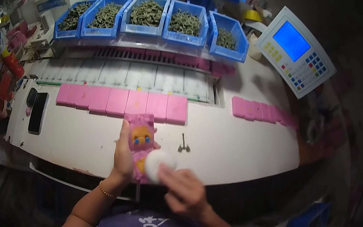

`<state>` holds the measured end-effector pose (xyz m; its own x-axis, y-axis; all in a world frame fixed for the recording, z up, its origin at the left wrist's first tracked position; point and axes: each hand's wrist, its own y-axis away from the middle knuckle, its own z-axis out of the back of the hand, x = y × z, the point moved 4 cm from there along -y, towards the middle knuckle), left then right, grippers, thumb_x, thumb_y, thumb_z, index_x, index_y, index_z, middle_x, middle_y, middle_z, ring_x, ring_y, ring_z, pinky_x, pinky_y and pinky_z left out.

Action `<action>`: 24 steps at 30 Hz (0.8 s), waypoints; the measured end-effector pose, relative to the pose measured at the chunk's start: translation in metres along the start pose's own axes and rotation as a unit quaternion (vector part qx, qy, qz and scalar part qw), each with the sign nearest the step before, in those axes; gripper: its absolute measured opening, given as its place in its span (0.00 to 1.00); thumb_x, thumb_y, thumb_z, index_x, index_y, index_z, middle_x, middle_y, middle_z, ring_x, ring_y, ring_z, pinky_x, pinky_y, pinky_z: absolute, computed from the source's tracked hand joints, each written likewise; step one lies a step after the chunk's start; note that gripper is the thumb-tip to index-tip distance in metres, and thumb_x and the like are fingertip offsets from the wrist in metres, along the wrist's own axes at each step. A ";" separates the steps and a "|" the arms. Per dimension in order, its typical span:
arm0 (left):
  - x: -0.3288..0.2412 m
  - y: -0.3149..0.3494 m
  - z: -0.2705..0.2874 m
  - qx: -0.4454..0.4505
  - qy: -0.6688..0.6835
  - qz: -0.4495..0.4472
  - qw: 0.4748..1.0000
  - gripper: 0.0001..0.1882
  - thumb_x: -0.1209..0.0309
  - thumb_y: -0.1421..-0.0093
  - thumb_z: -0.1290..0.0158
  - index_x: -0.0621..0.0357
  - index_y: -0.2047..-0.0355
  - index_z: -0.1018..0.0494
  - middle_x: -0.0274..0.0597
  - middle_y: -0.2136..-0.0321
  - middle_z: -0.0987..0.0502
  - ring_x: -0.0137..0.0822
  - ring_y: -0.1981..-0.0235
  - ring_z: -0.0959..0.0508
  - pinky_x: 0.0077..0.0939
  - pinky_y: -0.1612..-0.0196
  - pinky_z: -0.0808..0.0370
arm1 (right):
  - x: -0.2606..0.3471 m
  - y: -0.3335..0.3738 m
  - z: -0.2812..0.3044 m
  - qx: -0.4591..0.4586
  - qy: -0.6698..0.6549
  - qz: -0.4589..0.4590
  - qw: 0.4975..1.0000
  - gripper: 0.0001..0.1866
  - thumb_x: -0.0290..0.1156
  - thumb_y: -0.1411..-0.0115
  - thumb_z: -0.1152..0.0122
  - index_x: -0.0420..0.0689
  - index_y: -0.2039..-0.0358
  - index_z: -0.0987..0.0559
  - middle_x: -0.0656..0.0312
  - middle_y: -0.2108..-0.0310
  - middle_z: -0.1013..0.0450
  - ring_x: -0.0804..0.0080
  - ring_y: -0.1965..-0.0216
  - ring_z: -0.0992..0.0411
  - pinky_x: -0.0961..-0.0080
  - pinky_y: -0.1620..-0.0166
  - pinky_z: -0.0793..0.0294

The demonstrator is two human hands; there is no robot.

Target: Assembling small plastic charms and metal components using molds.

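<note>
My left hand (123,154) is closed along the left side of a pink doll-shaped piece (143,129) with an orange face and two blue eyes. It is held upright near the front edge of the table. My right hand (186,191) grips a round white pad (154,165), which overlaps the lower right part of the doll piece. Motion blurs the pad and fingers, so I cannot tell whether the pad touches the piece. Small grey-green metal-looking parts (183,146) lie on the table to the right.
Behind the doll piece runs a row of pink blocks (117,102); a shorter row of pink blocks (257,110) lies at right. Blue bins (143,29) of small greenish parts stand at the back. A phone (38,113) lies left, and a white keypad panel (296,53) stands at far right.
</note>
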<state>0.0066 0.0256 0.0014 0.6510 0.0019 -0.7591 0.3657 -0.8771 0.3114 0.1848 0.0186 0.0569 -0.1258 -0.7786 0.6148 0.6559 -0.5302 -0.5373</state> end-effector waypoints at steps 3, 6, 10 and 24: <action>-0.009 0.002 0.005 0.011 0.026 0.058 0.998 0.36 0.39 0.31 0.67 0.64 0.54 0.30 0.49 0.71 0.23 0.37 0.71 0.20 0.31 0.65 0.20 | -0.014 0.001 0.030 -0.036 0.188 -0.054 0.980 0.37 0.15 0.63 0.43 0.36 0.45 0.25 0.45 0.42 0.30 0.55 0.56 0.26 0.62 0.51 0.28; 0.005 -0.001 0.013 0.025 0.005 0.075 0.997 0.35 0.38 0.32 0.64 0.62 0.54 0.30 0.48 0.71 0.23 0.38 0.72 0.20 0.32 0.65 0.19 | -0.028 0.001 0.024 0.085 0.355 -0.125 0.923 0.41 0.21 0.55 0.36 0.38 0.36 0.34 0.47 0.33 0.42 0.52 0.43 0.37 0.59 0.42 0.35; 0.013 0.012 -0.002 0.052 -0.028 0.061 0.996 0.34 0.42 0.30 0.65 0.64 0.49 0.32 0.49 0.65 0.23 0.38 0.66 0.19 0.33 0.62 0.19 | -0.031 -0.011 -0.007 -0.011 -0.123 -0.189 0.974 0.39 0.39 0.44 0.30 0.40 0.35 0.36 0.49 0.36 0.41 0.57 0.45 0.39 0.63 0.42 0.36; -0.004 0.038 0.002 0.159 -0.363 -0.215 0.893 0.18 0.63 0.33 0.47 0.67 0.53 0.28 0.45 0.60 0.21 0.32 0.63 0.20 0.25 0.58 0.23 | -0.055 -0.008 -0.013 -0.067 -0.282 -0.231 0.929 0.17 0.32 0.43 0.30 0.41 0.54 0.21 0.63 0.65 0.26 0.77 0.66 0.34 0.80 0.58 0.32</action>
<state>0.0161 -0.0089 0.0151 -0.1489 0.1596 -0.9759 0.1959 -0.9626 -0.1873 0.1768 0.0608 0.0201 0.0638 -0.1774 0.9821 0.5258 -0.8304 -0.1842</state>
